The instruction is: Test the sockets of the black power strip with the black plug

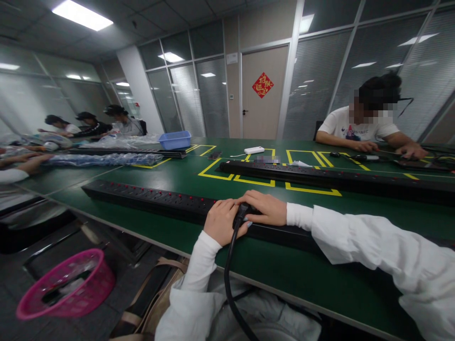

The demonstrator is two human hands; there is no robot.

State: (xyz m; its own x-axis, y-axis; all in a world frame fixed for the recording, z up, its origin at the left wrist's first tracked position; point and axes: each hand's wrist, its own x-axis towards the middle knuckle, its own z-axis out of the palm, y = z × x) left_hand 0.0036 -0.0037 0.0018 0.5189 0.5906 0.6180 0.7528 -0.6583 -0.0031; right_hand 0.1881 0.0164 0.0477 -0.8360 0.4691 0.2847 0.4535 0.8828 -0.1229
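Observation:
A long black power strip (152, 199) with a row of sockets and small red lights lies along the green table's near side. Both my hands meet over its middle, around a black power plug (242, 213) whose thick cable (229, 274) runs down over the table edge to my lap. My left hand (222, 221) is closed about the plug from the left. From the right, my right hand (265, 207) has its fingers closed over the plug's top. Whether the plug sits fully in a socket is hidden by my fingers.
A second black strip (320, 177) lies farther back by yellow tape marks and a white device (254, 150). Bubble-wrapped goods (106, 159) and a blue basket (175, 139) are at left. A co-worker (369, 118) sits across; a pink basket (67, 284) stands below left.

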